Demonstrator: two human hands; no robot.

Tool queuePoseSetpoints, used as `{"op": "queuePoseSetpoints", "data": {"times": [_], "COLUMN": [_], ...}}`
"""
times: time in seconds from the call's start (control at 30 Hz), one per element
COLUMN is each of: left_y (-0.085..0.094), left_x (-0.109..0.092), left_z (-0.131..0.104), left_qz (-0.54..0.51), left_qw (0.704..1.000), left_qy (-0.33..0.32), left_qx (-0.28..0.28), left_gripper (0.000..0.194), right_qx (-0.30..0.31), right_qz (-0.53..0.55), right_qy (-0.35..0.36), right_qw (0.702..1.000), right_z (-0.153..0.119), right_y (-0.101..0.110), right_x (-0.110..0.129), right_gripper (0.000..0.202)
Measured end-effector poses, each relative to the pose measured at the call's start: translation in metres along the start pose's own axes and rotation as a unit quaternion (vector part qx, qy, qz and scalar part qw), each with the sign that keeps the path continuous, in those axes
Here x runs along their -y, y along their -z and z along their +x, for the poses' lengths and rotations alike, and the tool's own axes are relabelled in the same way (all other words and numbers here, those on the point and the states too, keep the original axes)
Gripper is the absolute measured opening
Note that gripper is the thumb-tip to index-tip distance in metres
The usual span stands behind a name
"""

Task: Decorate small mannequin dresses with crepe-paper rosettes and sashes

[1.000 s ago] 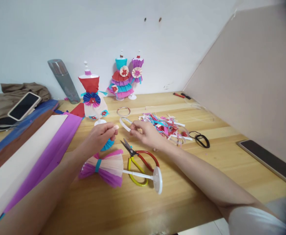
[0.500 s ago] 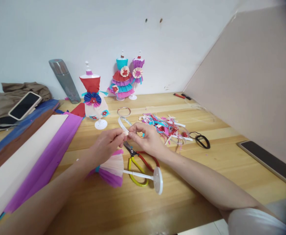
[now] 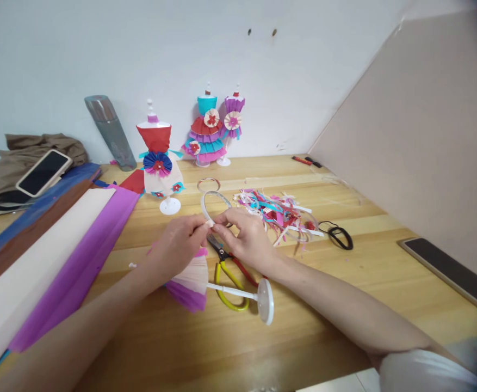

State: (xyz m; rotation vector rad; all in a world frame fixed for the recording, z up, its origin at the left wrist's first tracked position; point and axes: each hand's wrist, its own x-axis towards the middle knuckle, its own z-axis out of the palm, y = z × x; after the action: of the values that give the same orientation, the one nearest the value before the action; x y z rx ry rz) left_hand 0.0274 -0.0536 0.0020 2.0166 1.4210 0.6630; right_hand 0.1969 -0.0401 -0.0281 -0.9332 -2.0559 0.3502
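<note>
A thin white ring, like a nearly used roll of tape (image 3: 204, 202), stands up between my two hands. My right hand (image 3: 244, 231) pinches its near right side between thumb and fingers. My left hand (image 3: 185, 239) is closed at the ring's near edge, its thumb and fingertip on a small cream piece (image 3: 209, 223). Below the hands lie scissors (image 3: 222, 255) with one yellow and one red handle, partly covered by my right hand. A small dress-form stand (image 3: 265, 302) in a cream and purple paper skirt (image 3: 187, 291) lies on its side, its upper part behind my left hand.
Dressed mini forms stand at the back: one in red and cream (image 3: 154, 139), one tiered (image 3: 206, 128), one purple (image 3: 234, 111). Paper scraps (image 3: 277, 209), a black hair tie (image 3: 340, 238) and a dark slab (image 3: 446, 272) lie rightward. Paper sheets (image 3: 75, 261), phone (image 3: 44, 172), bottle (image 3: 111, 133) are left.
The white ring has turned, showing more of its round outline between my hands. My fingers remain pinched together on it. The view has shifted slightly.
</note>
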Motion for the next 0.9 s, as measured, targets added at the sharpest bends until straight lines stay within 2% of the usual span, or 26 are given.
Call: {"op": "queuePoseSetpoints", "data": {"times": [0.1,0.2,0.57,0.9], "left_y": [-0.001,-0.001,-0.003,-0.004], "left_x": [-0.003,-0.002,0.008,-0.005], "left_z": [-0.001,-0.001,0.001,-0.002], "left_qz": [0.028,0.023,-0.071,0.081], "left_qw": [1.0,1.0,0.997,0.994], "left_qy": [0.001,0.003,0.041,0.048], "left_qx": [-0.013,-0.014,-0.009,-0.051], "left_gripper": [0.032,0.032,0.035,0.03], "right_qx": [-0.012,-0.012,0.006,-0.002], "right_qz": [-0.033,-0.012,0.083,0.095], "right_qy": [0.025,0.025,-0.041,-0.074], "right_qw": [0.999,1.0,0.996,0.993], "right_z": [-0.001,-0.001,-0.001,-0.003], "right_y": [-0.002,-0.003,-0.004,-0.008], "right_x": [-0.001,-0.001,-0.003,0.004], "right_gripper": [0.013,0.012,0.01,0.012]}}
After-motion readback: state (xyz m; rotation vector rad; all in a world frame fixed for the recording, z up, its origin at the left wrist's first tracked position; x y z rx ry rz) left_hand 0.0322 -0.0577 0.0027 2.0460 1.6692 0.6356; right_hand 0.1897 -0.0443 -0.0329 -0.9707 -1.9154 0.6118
